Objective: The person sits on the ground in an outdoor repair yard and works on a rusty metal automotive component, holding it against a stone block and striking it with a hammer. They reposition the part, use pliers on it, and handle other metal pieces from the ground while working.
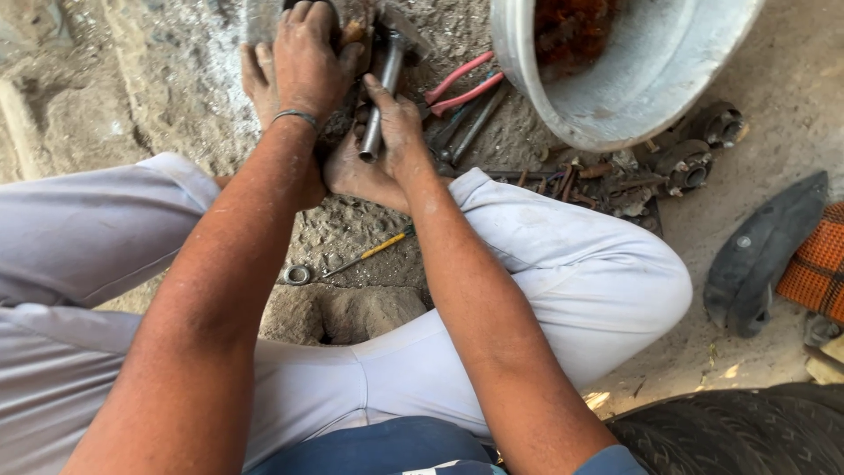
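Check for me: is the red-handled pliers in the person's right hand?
No: the right hand grips a grey metal bar, while the red-handled pliers lie untouched on the dirt beside the metal tub.

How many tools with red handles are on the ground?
1: the red-handled pliers lie on the dirt between the right hand and the grey tub. The tub or hands may hide others.

No packages, labels, signs, seemingly

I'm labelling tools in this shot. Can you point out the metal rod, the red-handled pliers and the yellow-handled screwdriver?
metal rod [380, 97]: head view, middle of its shaft.
red-handled pliers [463, 85]: head view, on the red handles.
yellow-handled screwdriver [384, 247]: head view, on the yellow handle.
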{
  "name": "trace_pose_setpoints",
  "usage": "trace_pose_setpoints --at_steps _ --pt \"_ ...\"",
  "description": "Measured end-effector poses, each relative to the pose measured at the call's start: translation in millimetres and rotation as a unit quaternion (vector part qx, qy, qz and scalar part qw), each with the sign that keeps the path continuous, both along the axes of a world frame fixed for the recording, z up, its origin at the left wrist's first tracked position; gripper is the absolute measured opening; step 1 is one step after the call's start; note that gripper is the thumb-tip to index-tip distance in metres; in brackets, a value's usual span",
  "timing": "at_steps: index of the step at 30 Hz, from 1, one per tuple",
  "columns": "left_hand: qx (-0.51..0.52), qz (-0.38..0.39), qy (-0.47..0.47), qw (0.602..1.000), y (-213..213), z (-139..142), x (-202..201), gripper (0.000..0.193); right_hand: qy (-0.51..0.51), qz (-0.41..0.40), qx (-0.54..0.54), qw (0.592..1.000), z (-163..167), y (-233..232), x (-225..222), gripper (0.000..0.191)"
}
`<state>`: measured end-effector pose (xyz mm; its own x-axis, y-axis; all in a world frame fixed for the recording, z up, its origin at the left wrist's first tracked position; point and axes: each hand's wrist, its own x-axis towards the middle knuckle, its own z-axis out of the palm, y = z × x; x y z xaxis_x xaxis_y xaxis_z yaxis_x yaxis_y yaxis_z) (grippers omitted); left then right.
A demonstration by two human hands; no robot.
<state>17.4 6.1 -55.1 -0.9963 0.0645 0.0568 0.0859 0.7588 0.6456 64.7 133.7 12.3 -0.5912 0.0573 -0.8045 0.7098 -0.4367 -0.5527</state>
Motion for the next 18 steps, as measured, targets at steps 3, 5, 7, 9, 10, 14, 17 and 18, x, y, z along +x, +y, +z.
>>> trace_pose_setpoints --at_steps 3,5,7,9,10,14,17,18 --pt "0.003 0.008 -0.023 1.000 1.3 -2.9 -0.5 0.034 0.003 0.000 0.007 1.000 0.4 1.8 -0.4 0.047" --pt "0.001 0.018 -0.056 0.998 2.7 -4.3 -0.6 0.038 0.003 0.002 0.006 1.000 1.0 2.9 -0.8 0.047" --pt "-0.003 0.014 0.009 1.000 3.2 -5.6 0.9 0.045 0.000 0.007 0.015 1.000 0.8 3.6 -0.9 0.048" --pt "-0.003 0.009 0.029 1.000 3.2 -6.1 3.1 0.050 0.002 0.009 0.018 1.000 -0.1 3.9 -0.9 0.049" --pt "-0.002 0.008 0.016 1.000 2.4 -6.0 4.3 0.050 0.004 0.010 0.016 1.000 -0.2 3.7 -1.0 0.049" --pt "0.010 -0.008 -0.001 1.000 0.6 -6.4 7.8 0.047 0.012 0.017 0.015 1.000 -1.3 4.0 -0.8 0.052" --pt "-0.006 -0.015 0.031 0.999 0.1 -7.5 7.8 0.049 0.016 0.010 0.008 1.000 -4.5 4.9 0.1 0.051" --pt "-0.004 -0.016 0.029 0.999 0.0 -7.8 7.4 0.047 0.012 0.014 0.013 1.000 -6.0 5.0 0.4 0.052"
